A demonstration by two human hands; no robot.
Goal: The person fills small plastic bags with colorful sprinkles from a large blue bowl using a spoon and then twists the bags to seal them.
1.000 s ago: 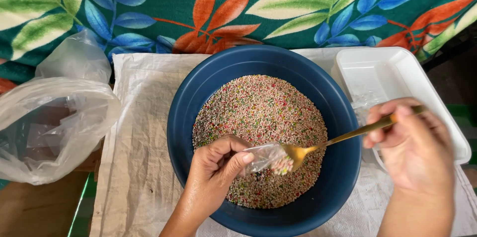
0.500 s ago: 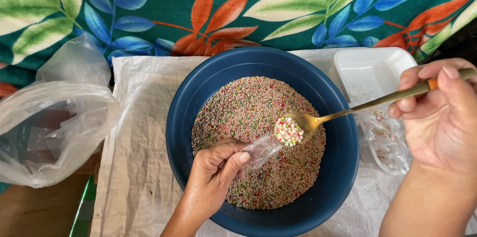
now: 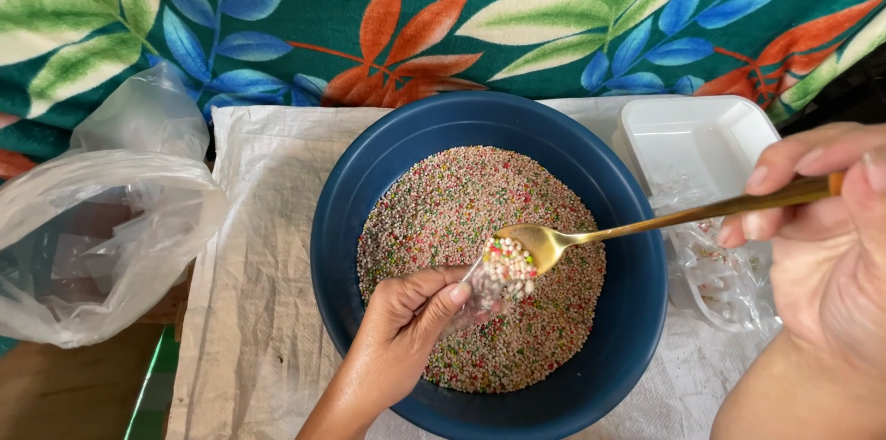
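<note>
Sprinkles (image 3: 506,263) tip from the gold spoon (image 3: 554,241), gripped by the right hand (image 3: 831,237), into a small bag (image 3: 489,288) pinched open by the left hand (image 3: 406,329) over the bowl (image 3: 637,311), mid-frame, catching spills.

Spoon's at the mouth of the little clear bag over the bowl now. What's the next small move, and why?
Probably tip the gold spoon a little further so the rest slides in. Its bowl sits at the open mouth of the small clear bag pinched by the left hand, with beads already inside. The right hand holds the handle, over the blue bowl, which should catch spills.
</note>
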